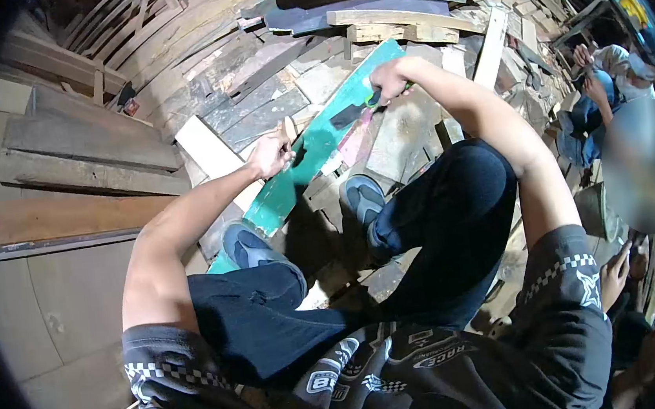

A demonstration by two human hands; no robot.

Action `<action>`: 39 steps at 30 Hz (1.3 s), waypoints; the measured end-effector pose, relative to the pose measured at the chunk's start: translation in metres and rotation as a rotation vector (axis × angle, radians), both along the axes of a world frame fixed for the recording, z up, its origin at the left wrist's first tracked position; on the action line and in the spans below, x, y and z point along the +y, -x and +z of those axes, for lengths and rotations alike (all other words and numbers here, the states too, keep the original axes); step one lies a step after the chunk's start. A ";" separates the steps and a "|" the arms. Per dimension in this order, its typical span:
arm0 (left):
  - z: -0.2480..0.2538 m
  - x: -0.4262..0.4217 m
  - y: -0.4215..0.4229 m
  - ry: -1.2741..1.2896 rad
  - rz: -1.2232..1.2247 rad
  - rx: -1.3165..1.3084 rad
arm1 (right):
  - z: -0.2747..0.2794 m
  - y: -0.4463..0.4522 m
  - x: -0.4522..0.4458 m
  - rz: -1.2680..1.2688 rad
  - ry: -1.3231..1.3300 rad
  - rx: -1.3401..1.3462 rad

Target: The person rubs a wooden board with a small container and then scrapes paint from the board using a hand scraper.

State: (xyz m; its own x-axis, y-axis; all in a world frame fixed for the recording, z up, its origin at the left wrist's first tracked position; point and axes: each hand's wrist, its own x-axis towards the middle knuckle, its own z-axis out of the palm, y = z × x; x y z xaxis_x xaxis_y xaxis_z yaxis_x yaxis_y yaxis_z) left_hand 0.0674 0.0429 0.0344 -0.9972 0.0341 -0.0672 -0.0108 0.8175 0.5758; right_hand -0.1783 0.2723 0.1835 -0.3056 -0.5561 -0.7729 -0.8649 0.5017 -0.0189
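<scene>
A long green-painted board (314, 152) lies slanting across the scraps in front of me, its near end by my left shoe. My right hand (389, 80) is closed round the green-and-black handle of a putty knife (348, 116). The dark flat blade points left over the board, and I cannot tell whether it touches. My left hand (270, 155) is at the board's left edge with its fingers curled. A short light-brown piece (289, 128) sticks up from these fingers; its kind is unclear.
Loose planks and offcuts (406, 33) cover the ground ahead. A pale plank (212, 148) lies left of the board. Thick dark timbers (86, 153) are stacked at far left. My shoes (363, 199) stand close to the board. Other people (608, 91) sit at the right.
</scene>
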 end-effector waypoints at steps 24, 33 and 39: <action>-0.008 0.003 -0.028 0.627 -0.333 -0.659 | -0.237 -0.140 0.061 -1.076 1.007 0.199; -0.012 0.002 -0.019 0.539 -0.303 -0.740 | -0.240 -0.127 0.045 -1.115 1.073 0.221; -0.016 -0.001 -0.017 0.561 -0.336 -0.722 | -0.248 -0.138 0.053 -1.127 1.082 0.239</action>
